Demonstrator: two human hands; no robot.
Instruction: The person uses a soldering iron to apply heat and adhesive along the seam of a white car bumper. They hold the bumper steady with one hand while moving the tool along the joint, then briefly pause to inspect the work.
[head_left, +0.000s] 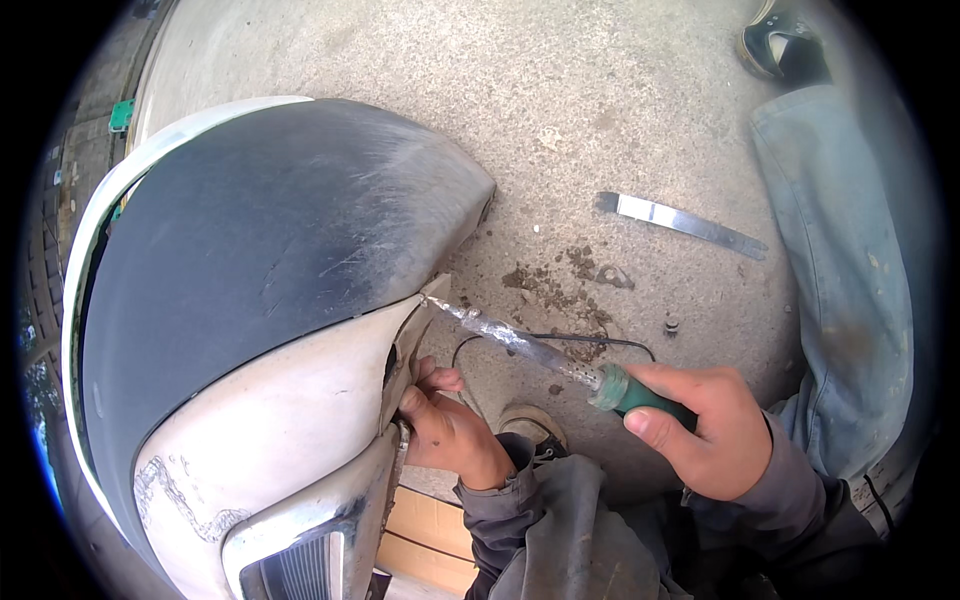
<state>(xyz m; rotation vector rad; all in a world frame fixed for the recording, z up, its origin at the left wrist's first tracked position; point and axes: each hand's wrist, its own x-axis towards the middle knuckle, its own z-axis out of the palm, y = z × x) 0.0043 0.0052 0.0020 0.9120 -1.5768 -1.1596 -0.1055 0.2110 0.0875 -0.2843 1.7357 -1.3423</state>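
I see a scuffed car bumper [260,230], dark grey and dirty white; a green-handled soldering iron [530,348] slants beside the bumper, silvery tip at the bumper's edge.

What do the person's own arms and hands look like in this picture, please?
The left hand and the right hand are bare and ungloved. The left sleeve and the right sleeve are long, dark grey and creased.
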